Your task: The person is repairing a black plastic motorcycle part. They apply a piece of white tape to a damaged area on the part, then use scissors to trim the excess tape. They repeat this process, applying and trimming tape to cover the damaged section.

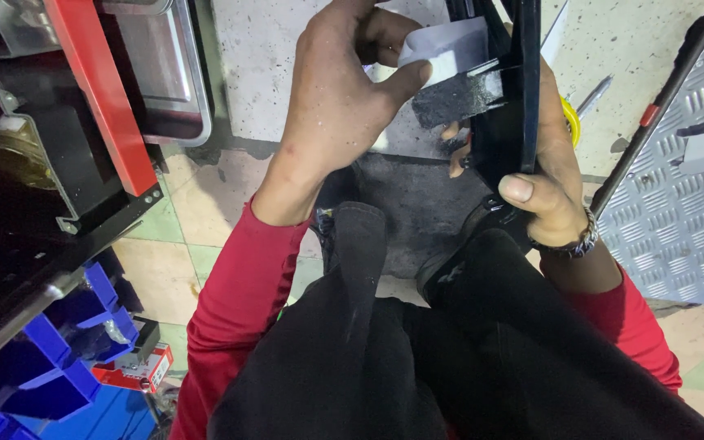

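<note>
Left hand point(336, 90) pinching white pad point(443, 50), right hand point(552, 175) gripping black panel point(519, 90)

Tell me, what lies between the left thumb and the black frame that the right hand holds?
A white folded sheet, pressed by the left hand against the black frame; head view shows it.

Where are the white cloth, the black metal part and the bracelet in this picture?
white cloth point(450, 47): head view, on its middle fold, pinched by the left hand.
black metal part point(512, 106): head view, on its upright side.
bracelet point(574, 243): head view, on its beads at the right wrist.
</note>
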